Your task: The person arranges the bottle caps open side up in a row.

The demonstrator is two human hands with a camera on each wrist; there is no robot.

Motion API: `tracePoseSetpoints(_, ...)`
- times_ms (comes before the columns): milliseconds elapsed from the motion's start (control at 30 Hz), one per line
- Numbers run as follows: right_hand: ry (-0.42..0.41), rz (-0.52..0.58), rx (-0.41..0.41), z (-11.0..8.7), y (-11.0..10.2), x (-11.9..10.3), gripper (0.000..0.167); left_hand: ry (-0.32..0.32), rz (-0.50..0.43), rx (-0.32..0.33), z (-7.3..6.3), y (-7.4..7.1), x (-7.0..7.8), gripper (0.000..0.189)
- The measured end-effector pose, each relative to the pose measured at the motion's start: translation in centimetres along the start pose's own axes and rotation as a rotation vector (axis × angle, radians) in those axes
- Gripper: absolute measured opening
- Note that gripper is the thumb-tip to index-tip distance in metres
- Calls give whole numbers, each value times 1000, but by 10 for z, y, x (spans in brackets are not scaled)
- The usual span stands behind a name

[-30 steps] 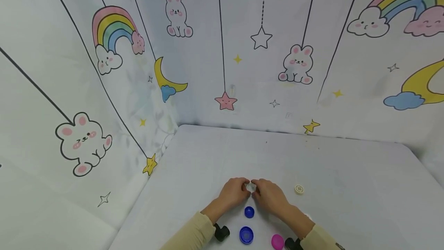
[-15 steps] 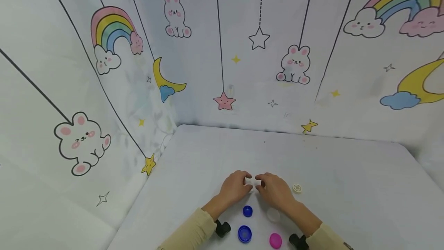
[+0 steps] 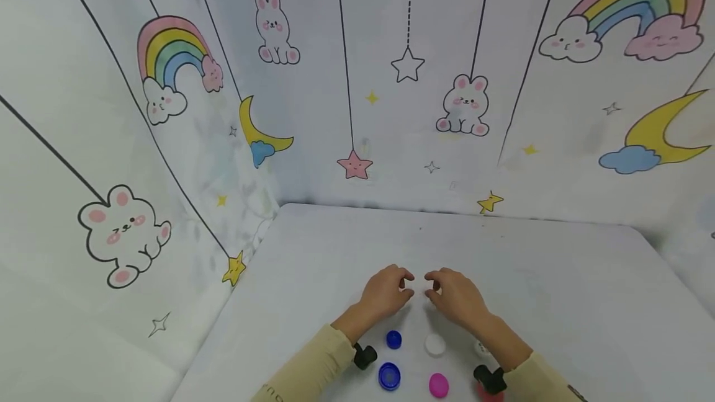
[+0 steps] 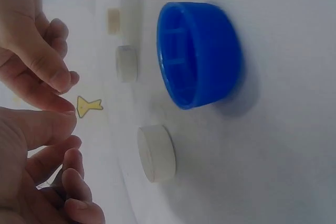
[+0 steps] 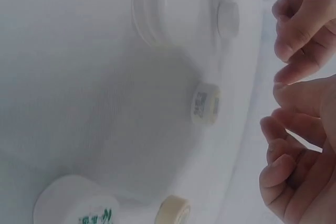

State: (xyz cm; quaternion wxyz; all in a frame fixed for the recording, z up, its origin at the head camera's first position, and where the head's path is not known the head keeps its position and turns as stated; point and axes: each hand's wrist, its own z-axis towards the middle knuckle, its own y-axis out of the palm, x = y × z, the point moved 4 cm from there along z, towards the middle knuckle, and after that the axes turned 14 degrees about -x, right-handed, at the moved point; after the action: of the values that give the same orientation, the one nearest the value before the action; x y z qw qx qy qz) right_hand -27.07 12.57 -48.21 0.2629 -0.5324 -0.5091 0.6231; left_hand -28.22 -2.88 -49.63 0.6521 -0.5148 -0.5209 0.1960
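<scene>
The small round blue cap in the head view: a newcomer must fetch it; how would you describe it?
On the white table, look below the left hand in the picture. The round, plastic-looking blue cap sits above a larger round blue cap and left of a round white cap. It is the smaller blue cap.

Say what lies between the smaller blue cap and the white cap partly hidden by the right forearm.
Another white cap lies between the smaller blue cap and the partly hidden cap; the head view shows it.
</scene>
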Motion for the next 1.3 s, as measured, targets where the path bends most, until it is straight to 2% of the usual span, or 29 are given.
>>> tracePoseSetpoints(300,51,-21,-32,-8,-1,18,33,45,40,-63,8,4,12,24)
tracePoseSetpoints(567,105,11,-83,-9,12,29,33,50,81,-111,15,14,17,25)
tracePoseSetpoints(767,101,2,-71,-8,23,33,31,62,96,-147,18,20,24,26)
tracePoseSetpoints(1000,89,-14,-74,-7,28,31,26,62,154,-156,18,28,25,27)
tracePoseSetpoints(1300,78,-26,-64,-5,31,32,22,34,158,-186,22,33,26,21)
